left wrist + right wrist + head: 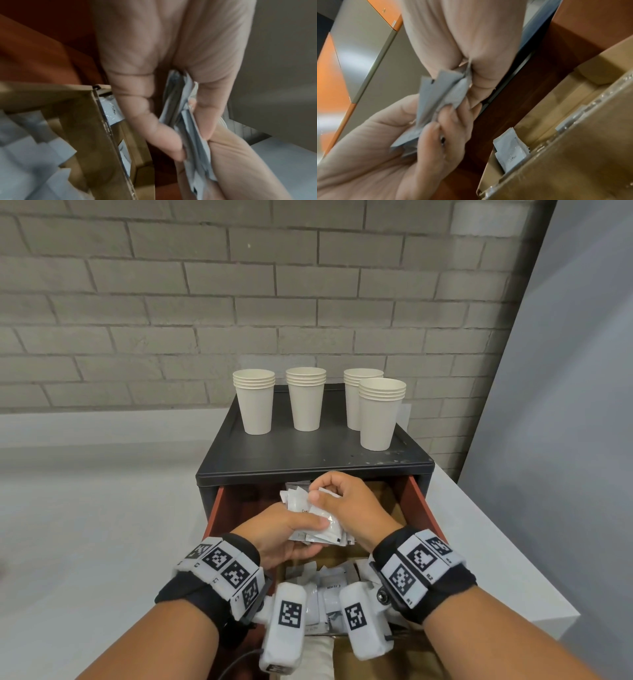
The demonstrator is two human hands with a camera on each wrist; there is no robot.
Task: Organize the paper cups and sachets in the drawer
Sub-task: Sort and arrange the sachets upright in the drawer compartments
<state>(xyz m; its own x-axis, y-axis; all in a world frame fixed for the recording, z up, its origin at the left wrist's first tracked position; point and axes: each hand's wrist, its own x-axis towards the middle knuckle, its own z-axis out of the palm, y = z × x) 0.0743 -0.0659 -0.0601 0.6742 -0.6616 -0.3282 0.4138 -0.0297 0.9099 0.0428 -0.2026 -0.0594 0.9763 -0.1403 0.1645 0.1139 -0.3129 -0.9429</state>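
Over the open drawer [419,501], my left hand [313,534] grips a bundle of white sachets [322,520] between thumb and curled fingers. My right hand [317,496] pinches the top of the same bundle. In the left wrist view the sachets [185,121] sit edge-on in the left hand [192,142]. In the right wrist view the right hand [468,82] holds the fanned sachets [440,94] from above. Loose sachets [329,587] lie in the drawer's near compartment. Four stacks of paper cups [305,402] stand on the black cabinet top [308,453].
Cardboard dividers [96,128] split the drawer into compartments, and a few coffee sachets [511,152] stand against one wall. The cabinet sits on a white counter [102,525] before a grey brick wall [205,302]. The counter's right edge [513,559] is close by.
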